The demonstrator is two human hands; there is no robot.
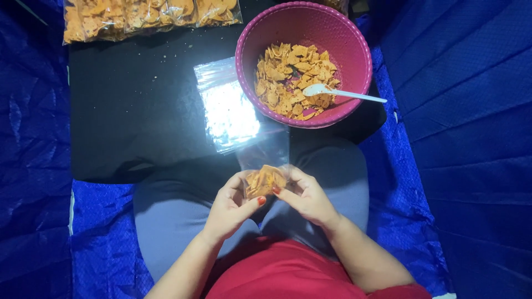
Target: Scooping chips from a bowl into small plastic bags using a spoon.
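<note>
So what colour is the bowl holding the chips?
Pink bowl, seen clearly in the head view.

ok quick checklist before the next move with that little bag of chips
1. Small clear bag held by both hands: ok, left hand and right hand pinch it from either side.
2. Chips inside the bag: ok, orange pieces fill its lower part.
3. Bag top sealed: cannot tell, the clear upper part is hard to see.
4. Pink bowl has chips left: ok.
5. White spoon within reach: ok, resting in the bowl, handle over the rim.
6. Spare empty bags: ok, stacked beside the bowl.
</note>
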